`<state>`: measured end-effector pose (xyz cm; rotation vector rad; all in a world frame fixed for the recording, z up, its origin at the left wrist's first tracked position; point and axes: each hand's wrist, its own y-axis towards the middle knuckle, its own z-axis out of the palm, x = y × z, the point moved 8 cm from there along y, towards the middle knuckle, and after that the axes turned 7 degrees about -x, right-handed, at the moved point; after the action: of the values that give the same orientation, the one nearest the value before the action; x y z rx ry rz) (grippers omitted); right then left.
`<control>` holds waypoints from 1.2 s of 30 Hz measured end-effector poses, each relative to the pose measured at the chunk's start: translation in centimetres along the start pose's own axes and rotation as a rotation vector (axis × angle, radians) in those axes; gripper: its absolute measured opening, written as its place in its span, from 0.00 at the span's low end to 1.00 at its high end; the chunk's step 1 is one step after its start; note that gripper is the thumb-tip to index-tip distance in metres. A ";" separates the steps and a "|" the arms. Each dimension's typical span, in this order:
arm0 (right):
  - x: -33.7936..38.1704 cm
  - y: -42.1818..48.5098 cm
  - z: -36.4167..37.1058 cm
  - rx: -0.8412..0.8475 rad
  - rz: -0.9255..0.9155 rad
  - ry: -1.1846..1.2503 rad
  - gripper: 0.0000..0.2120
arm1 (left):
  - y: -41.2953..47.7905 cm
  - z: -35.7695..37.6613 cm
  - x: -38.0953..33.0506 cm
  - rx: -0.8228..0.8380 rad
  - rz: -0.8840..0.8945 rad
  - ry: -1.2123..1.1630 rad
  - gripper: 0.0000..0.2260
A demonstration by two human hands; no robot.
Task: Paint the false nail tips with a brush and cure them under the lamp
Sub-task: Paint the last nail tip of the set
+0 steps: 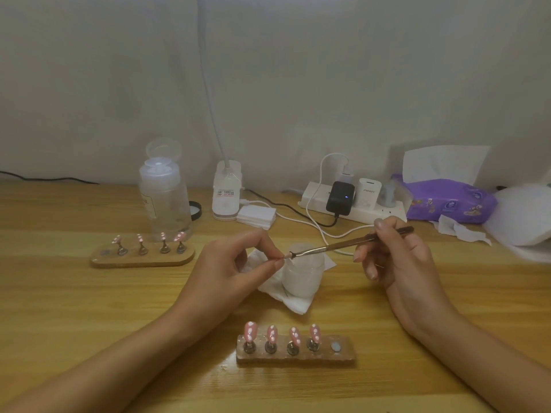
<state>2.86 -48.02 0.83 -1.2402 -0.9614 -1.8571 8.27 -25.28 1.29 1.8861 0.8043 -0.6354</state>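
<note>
**Two hands paint one small nail tip above a wooden desk**

One tiny pale-pink nail tip (pixel 286 256) is held in the air at the centre of the view, above a white jar (pixel 301 278). The left hand (pixel 232 263) pinches it between thumb and forefinger, with the other fingers curled underneath. The right hand (pixel 396 254) grips the far end of a thin metal-handled brush (pixel 351 242) between thumb and forefinger, its remaining fingers loosely bent. The brush slants down to the left and its point meets the pinched tip. It is too small to tell whether there is paint on it.

The jar stands on a crumpled white tissue (pixel 295 305). Nearer the viewer, a wooden stand (pixel 343 357) carries four pink tips with white dots (pixel 272 333) on little posts. Its fifth spot, at the right end, shows only a metal disc. A second stand (pixel 98 259) with four more tips lies to the left, just in front of a clear bottle (pixel 164 201) with its cap flipped up. Along the back wall are a white lamp base (pixel 226 195), a stack of cotton pads (pixel 257 217), a power strip (pixel 369 214) with chargers plugged in, and a purple pack of tissues (pixel 447 201).
</note>
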 end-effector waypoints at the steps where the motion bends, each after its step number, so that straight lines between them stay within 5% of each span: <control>1: 0.0 0.1 -0.2 -0.012 0.005 0.009 0.09 | 0.0 0.0 0.0 0.002 -0.002 -0.002 0.03; 25: 1.8 0.5 -0.9 0.001 -0.072 0.096 0.09 | 0.0 0.1 -0.5 0.017 0.003 -0.047 0.03; 31: 6.8 2.3 -0.3 0.268 -0.170 -0.161 0.10 | 0.0 0.1 -0.3 0.021 -0.019 -0.081 0.05; 36: 7.6 1.8 -0.3 0.280 -0.241 -0.377 0.07 | -0.1 0.1 -0.2 0.031 -0.042 -0.081 0.04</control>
<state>1.97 -50.18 8.24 -1.3709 -1.5775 -1.6156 8.06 -25.39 1.28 1.8633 0.7869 -0.7494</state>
